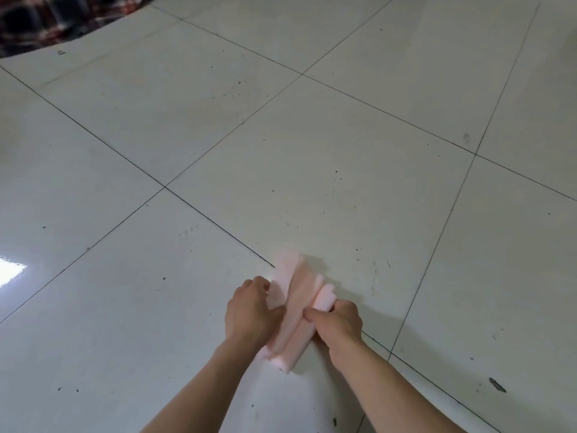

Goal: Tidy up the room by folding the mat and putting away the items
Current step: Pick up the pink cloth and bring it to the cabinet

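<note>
Both forearms come in from the lower edge, and between them the folded pink mat [298,303] lies on the floor. The left hand [249,310] grips the left side of the mat, with the fingers curled over its edge. The right hand [338,323] grips the right side in the same way.

The mat is folded into several thick layers, and at the far end these layers stand a little apart. I judge that it is a light foam, soft and somewhat springy, so it will probably try to open when the pressure is taken away. It looks neither fragile nor slippery. The best hold seems to be on the two long sides, pressing the layers together.

The floor [343,182] under the mat is made of large glossy white tiles with dark joints and many small specks. A dark scrap [497,385] lies to the right of the mat, and a bright reflection [11,270] shines far to its left. Far beyond the mat, to the left, there is a dark plaid cloth [46,20].
</note>
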Available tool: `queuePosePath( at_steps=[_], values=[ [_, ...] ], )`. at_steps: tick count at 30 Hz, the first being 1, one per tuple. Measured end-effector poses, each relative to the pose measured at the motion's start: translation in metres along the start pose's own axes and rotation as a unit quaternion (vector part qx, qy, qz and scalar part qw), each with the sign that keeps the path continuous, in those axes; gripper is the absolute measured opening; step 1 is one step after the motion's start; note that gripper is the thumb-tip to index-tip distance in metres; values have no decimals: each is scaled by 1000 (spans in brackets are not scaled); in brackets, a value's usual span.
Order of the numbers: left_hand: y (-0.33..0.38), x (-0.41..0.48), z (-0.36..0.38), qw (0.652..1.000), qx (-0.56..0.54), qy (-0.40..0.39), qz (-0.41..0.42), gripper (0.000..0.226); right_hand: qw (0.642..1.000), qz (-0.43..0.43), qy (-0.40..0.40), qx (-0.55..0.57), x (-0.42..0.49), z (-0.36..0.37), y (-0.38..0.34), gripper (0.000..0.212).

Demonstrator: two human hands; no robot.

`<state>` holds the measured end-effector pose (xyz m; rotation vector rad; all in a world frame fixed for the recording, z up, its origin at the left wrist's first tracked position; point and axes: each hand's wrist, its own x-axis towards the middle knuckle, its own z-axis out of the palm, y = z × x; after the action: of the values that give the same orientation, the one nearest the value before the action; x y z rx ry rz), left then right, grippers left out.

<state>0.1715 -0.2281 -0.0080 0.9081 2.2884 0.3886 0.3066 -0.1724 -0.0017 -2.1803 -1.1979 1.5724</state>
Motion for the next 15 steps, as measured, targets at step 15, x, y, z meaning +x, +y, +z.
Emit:
queuePosePath(
  at_steps=[15],
  values=[
    [25, -45, -56, 977, -190, 89, 35, 22, 985, -163, -9, 49, -27, -24, -35, 10]
  ],
)
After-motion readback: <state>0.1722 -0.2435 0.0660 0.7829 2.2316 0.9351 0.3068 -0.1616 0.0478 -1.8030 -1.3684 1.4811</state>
